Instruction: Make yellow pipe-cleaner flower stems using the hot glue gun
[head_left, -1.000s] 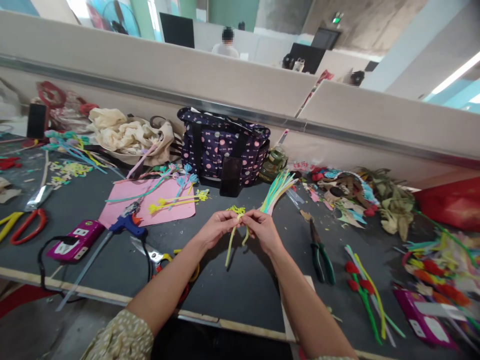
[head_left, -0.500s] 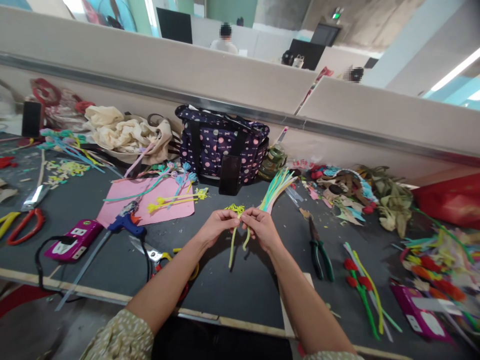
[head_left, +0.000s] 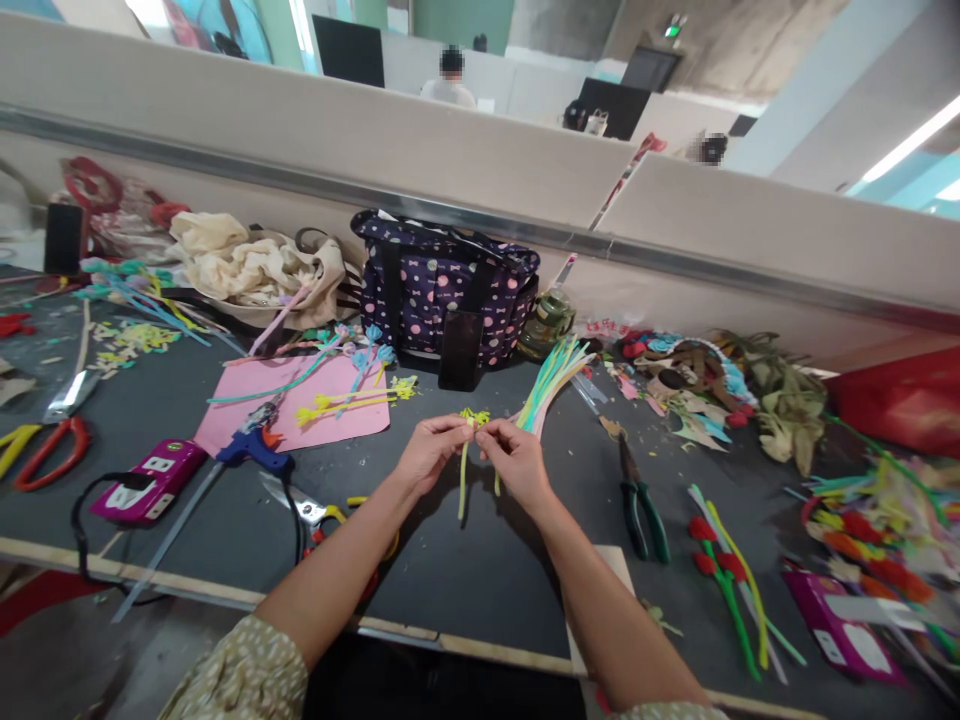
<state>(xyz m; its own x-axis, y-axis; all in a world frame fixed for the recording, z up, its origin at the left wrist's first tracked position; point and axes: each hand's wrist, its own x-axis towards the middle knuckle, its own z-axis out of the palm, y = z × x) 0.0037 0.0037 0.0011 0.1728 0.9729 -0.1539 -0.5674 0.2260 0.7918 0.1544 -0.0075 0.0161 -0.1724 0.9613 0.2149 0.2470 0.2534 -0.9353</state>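
My left hand [head_left: 435,452] pinches a pale yellow pipe cleaner [head_left: 463,488], one end of which hangs below the fingertips. My right hand [head_left: 519,462] meets it fingertip to fingertip, closed on the same fuzzy stem, with a shorter end showing beneath. Whether both ends belong to one stem is hidden by the fingers. Just behind the fingertips lies a small heap of yellow snipped pieces [head_left: 475,414]. Past my right hand, a bundle of pastel pipe cleaners [head_left: 553,385] lies fanned out on the dark table [head_left: 465,600].
Left of my hands are scissors [head_left: 304,505], a blue glue gun [head_left: 255,448] and a pink sheet [head_left: 225,405] with yellow and blue stems. Pliers [head_left: 637,510] and red pipe-cleaner flowers [head_left: 716,560] lie right. A patterned bag [head_left: 427,290] with a phone [head_left: 460,350] stands behind.
My right hand has turned slightly and its fingers have closed over the stem. The shorter end has straightened and shows less. My left hand has shifted only a little.
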